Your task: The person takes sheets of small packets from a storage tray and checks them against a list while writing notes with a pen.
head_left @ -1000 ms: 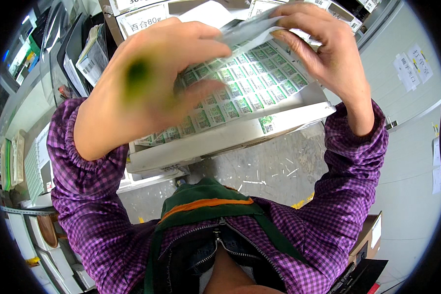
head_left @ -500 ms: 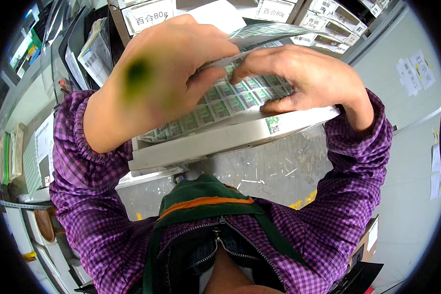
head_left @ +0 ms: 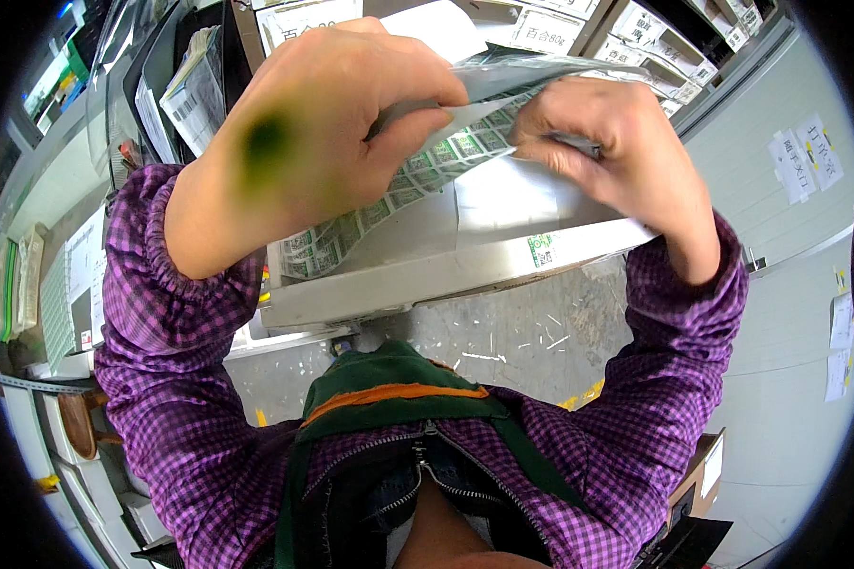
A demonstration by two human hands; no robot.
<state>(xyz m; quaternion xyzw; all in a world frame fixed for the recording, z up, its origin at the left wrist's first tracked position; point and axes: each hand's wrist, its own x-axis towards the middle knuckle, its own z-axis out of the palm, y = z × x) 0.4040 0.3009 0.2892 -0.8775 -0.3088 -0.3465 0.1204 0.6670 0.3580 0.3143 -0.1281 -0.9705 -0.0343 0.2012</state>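
A sheet of small green-and-white printed labels slants up out of a shallow white drawer. The fingers of my right hand are closed on this label sheet at its right edge. With thumb and fingers brought together, my left hand grips upper sheets, including a grey, shiny plastic-like one; how many layers it holds is hidden. White paper lies in the drawer beneath the raised sheet. One green-and-white label is stuck on the drawer's front.
Labelled drawer units stand behind the hands. Black folders with papers are upright at the far left. A pale wall with pinned papers is on the right. White scraps lie on the grey floor.
My right hand has risen to the right and closed on the sheet's edge, lifting it and baring white paper beneath. My left hand keeps its grip, nearly in place.
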